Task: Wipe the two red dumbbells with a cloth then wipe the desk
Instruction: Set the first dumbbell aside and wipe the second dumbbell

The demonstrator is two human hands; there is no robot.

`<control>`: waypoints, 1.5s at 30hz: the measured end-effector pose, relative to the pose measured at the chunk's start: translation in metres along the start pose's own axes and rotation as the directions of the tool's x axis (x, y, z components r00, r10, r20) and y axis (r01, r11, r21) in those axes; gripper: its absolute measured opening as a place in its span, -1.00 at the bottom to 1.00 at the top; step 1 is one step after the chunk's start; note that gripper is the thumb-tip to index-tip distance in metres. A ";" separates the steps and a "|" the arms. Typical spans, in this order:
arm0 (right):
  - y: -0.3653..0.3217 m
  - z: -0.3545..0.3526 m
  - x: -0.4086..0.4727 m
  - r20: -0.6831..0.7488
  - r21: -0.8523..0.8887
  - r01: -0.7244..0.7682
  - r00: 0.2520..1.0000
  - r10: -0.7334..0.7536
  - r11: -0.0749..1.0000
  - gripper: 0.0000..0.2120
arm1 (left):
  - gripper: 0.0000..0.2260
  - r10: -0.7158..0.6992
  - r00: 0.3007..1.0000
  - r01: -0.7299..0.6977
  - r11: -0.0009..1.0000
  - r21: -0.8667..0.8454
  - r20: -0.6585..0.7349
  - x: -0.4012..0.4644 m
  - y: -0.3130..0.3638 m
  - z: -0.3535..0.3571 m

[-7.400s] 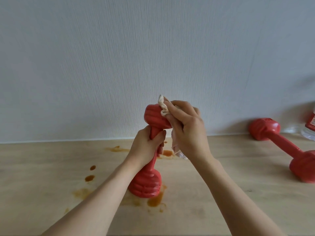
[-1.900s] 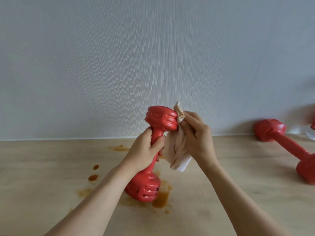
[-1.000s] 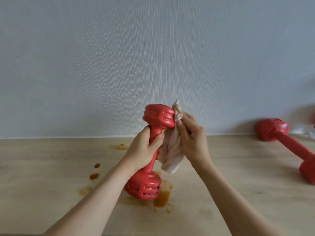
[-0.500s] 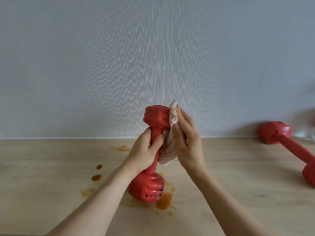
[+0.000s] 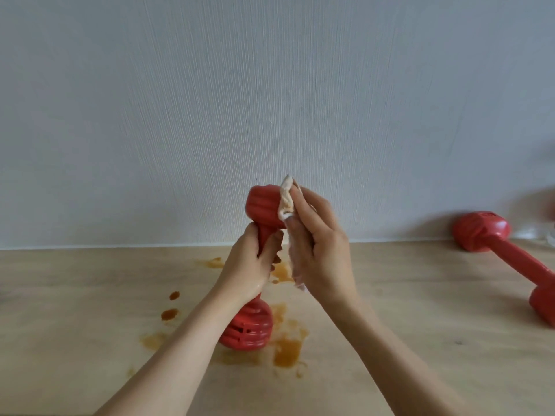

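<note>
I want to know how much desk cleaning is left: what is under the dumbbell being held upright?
Brown spill patches spread on the desk around the lower head of the held dumbbell. Whether that head touches the desk, and what lies directly beneath it, is hidden.

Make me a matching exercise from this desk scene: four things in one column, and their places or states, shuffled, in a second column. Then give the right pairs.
Things
1. held dumbbell
2. second dumbbell
3. cloth
4. brown stains

Places or states
A. lying on its side at the right of the desk
B. spread on the wood around the standing weight's base
C. upright, its handle gripped by the left hand
D. pressed by the right hand against the upper red head

Pairs: 1-C, 2-A, 3-D, 4-B
</note>
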State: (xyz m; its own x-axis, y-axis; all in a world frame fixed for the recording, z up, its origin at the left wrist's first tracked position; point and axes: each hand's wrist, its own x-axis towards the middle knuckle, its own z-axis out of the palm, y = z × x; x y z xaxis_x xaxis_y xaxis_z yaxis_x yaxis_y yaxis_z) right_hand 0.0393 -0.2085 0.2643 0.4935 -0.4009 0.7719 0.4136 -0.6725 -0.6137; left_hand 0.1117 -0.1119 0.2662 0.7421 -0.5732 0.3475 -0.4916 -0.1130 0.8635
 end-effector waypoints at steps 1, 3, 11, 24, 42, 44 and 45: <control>0.000 0.000 0.001 0.008 -0.016 -0.009 1.000 0.009 1.000 -0.63 | -0.86 0.011 1.000 -0.011 1.000 0.016 -0.009 -0.002 0.000 0.002; 0.002 -0.003 0.004 -0.003 0.063 -0.138 0.990 0.138 0.988 -0.67 | -0.85 0.049 0.999 -0.049 0.999 0.021 -0.003 -0.006 0.001 0.005; -0.003 -0.004 0.005 -0.015 0.124 -0.199 0.979 0.202 0.972 -0.69 | -0.87 0.066 0.998 -0.066 0.998 0.023 -0.006 0.000 -0.003 0.007; 0.000 -0.016 0.010 0.050 0.301 -0.302 0.952 0.301 0.905 -0.71 | -0.88 0.145 0.988 -0.146 0.989 0.001 0.052 -0.003 -0.001 0.005; -0.041 -0.045 0.022 0.105 -0.153 -0.051 0.992 0.067 0.987 -0.73 | -0.84 0.129 0.988 -0.128 0.992 -0.019 0.084 -0.009 0.008 0.004; -0.033 -0.048 0.022 0.068 -0.114 -0.114 0.990 0.123 0.987 -0.65 | -0.85 0.158 0.982 -0.157 0.987 -0.016 0.102 -0.012 0.009 0.005; -0.028 -0.050 0.022 0.051 -0.104 -0.149 0.987 0.155 0.983 -0.63 | -0.86 0.175 0.978 -0.173 0.985 -0.024 0.114 -0.014 0.009 0.005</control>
State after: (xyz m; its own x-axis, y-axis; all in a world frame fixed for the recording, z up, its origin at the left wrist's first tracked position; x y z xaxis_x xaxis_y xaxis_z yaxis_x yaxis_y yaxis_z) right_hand 0.0000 -0.2300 0.3067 0.5903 -0.4681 0.6576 0.2531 -0.6663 -0.7014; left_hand 0.0945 -0.1093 0.2672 0.5877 -0.6728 0.4493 -0.6019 0.0075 0.7985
